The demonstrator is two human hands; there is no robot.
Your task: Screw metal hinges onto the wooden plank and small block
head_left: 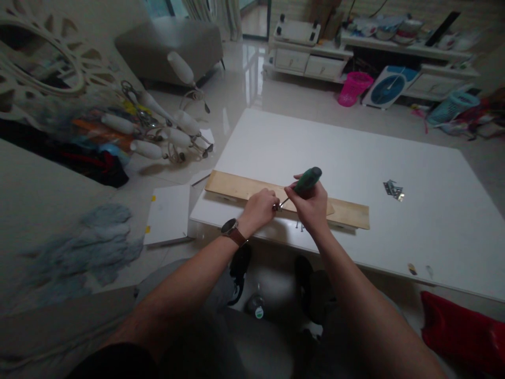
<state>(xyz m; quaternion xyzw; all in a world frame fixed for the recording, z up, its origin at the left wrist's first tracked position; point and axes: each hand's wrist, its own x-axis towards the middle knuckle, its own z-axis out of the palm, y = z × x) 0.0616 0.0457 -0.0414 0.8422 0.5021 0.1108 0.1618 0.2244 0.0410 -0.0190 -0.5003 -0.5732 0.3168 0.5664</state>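
My right hand [311,205] is closed around a screwdriver [308,180] with a green and black handle. Its shaft slants down to the left, the tip reaching a small shiny metal piece [278,207] at the near edge of a long wooden board [236,185]. My left hand [259,209] has its fingers bunched at that metal piece, pressing or pinching it against the board; its exact shape is partly hidden. The board lies across a large white panel [347,152]. A few screws [300,226] rest on the panel just below my right hand.
Loose metal brackets [393,190] lie on the panel to the right. A white box-like piece [168,215] is on the floor at left, near a lamp with several white shades [179,129]. Something red [457,331] sits at lower right. A bottle [255,306] stands between my feet.
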